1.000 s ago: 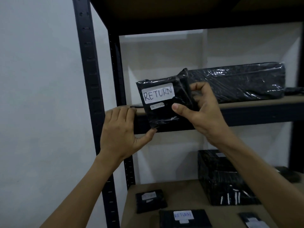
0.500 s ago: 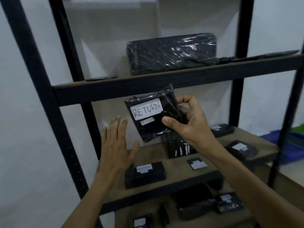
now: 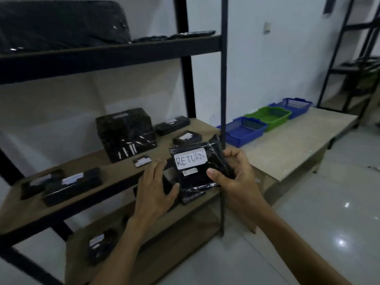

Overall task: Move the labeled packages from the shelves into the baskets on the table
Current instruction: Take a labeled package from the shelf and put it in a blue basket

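Note:
My right hand (image 3: 236, 175) grips a black plastic-wrapped package (image 3: 193, 171) by its right edge; a white label on it reads RETURN. My left hand (image 3: 155, 190) is spread open beside the package's lower left corner, thumb close to it, holding nothing. I hold the package in front of the middle shelf (image 3: 115, 182) of a black metal rack. Three baskets stand in a row on the wooden table (image 3: 287, 149) to the right: a blue basket (image 3: 244, 130) nearest, a green basket (image 3: 269, 117) behind it, and a second blue basket (image 3: 294, 104) farthest.
The middle shelf carries several black labelled packages, among them a big box (image 3: 125, 132) and a long flat one (image 3: 72, 186). A large wrapped parcel (image 3: 61, 23) lies on the upper shelf. A rack upright (image 3: 223, 79) stands right by the held package. Another rack (image 3: 349, 58) stands far right.
My view has swung down and to the right, from the rack's left side to the table with baskets. The package came off the upper shelf in my right hand; my left hand let go.

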`<state>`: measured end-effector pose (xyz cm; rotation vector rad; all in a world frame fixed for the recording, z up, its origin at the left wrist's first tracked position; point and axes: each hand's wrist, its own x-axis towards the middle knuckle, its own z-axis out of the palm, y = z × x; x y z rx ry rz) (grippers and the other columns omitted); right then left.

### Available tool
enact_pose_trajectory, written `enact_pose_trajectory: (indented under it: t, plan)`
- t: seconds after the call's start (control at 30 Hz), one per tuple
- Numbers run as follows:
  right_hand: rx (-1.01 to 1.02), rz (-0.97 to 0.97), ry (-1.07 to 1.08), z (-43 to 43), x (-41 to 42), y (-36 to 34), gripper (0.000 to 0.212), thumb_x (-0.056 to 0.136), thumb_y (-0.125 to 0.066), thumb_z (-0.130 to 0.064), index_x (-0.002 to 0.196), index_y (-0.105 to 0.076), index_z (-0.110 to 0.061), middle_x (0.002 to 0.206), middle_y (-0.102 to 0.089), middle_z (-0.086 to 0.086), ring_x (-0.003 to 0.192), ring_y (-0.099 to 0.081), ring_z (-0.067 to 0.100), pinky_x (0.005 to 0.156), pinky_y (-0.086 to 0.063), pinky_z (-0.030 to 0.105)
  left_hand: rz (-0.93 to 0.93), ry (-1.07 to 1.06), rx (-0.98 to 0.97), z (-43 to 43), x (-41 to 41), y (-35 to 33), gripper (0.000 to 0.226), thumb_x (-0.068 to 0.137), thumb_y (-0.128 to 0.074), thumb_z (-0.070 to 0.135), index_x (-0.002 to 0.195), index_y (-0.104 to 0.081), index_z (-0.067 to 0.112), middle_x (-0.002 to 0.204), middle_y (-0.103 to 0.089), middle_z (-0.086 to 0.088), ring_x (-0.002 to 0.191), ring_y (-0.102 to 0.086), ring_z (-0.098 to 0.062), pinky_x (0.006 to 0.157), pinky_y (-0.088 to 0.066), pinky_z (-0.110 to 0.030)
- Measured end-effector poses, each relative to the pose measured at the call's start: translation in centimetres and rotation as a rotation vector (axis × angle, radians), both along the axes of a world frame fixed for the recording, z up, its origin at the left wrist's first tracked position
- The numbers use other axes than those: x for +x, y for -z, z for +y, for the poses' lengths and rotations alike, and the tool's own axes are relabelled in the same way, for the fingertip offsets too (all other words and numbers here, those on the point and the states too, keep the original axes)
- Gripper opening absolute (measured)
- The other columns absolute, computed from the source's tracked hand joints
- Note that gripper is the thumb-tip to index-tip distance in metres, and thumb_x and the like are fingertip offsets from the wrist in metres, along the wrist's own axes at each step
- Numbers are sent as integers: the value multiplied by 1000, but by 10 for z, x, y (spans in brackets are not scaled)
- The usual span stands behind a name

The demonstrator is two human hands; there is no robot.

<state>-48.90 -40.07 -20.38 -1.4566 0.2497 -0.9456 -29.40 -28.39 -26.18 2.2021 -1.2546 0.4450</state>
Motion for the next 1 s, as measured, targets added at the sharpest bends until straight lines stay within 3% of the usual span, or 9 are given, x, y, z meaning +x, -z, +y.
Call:
enact_pose_trajectory:
  t: [0.1,0.17,0.27,0.33,0.4,0.6,0.83,1.0]
  plan:
    - [33,41,60,-30,-40,8,41,76,-73,-10,104,-44,-18,107,-67,16,97,-68,27,77,-57,42,18,68,0,-49,-36,4,75,82,-68,38,145,-32,14,152,-32,-7,142,-25,-22,116,-23,-41]
    - [63,63,111,-53,-63,13,44,73,-72,-17,107,-43,-17,107,-67,17,96,-68,27,75,-58,42,6,136,-6,-84,-54,7,76,82,-64,45,144,-33,13,151,-32,-8,141,-25,-22,116,-26,-44]
    - [116,90,178,-92,-86,22,43,77,-70,-10,110,-42,-14,106,-67,16,94,-69,25,72,-59,38,22,205,-3,-137,-77,8,79,81,-51,53,143,-34,8,150,-34,-12,141,-27,-26,115,-22,-40]
    - [156,99,216,-122,-93,28,41,80,-69,-5,111,-43,-14,105,-67,15,90,-70,22,68,-58,31,22,247,8,-172,-84,14,79,81,-63,42,144,-32,8,151,-32,-12,142,-24,-25,114,-16,-36]
    - [181,116,247,-153,-94,33,43,80,-69,-5,113,-42,-14,106,-66,15,90,-70,21,67,-57,28,19,262,15,-205,-83,23,84,78,-72,38,146,-29,10,152,-30,-10,143,-23,-24,116,-19,-40]
    - [210,140,279,-251,-87,41,43,80,-68,-6,114,-42,-14,103,-67,14,89,-70,20,67,-57,26,83,272,18,-315,-73,38,78,82,-69,39,144,-32,10,150,-32,-10,140,-25,-24,112,-19,-35]
    - [277,151,254,-352,-75,55,43,82,-66,-1,115,-40,-9,99,-67,14,84,-71,20,63,-56,24,126,294,58,-420,-65,49,86,76,-76,24,146,-28,8,152,-30,-11,142,-24,-27,116,-22,-46]
    - [267,220,206,-430,-65,74,41,82,-66,-1,114,-41,-9,99,-68,17,83,-70,24,69,-58,33,154,222,124,-482,-55,63,89,79,-69,42,148,-24,10,155,-24,-9,143,-19,-25,115,-20,-44]
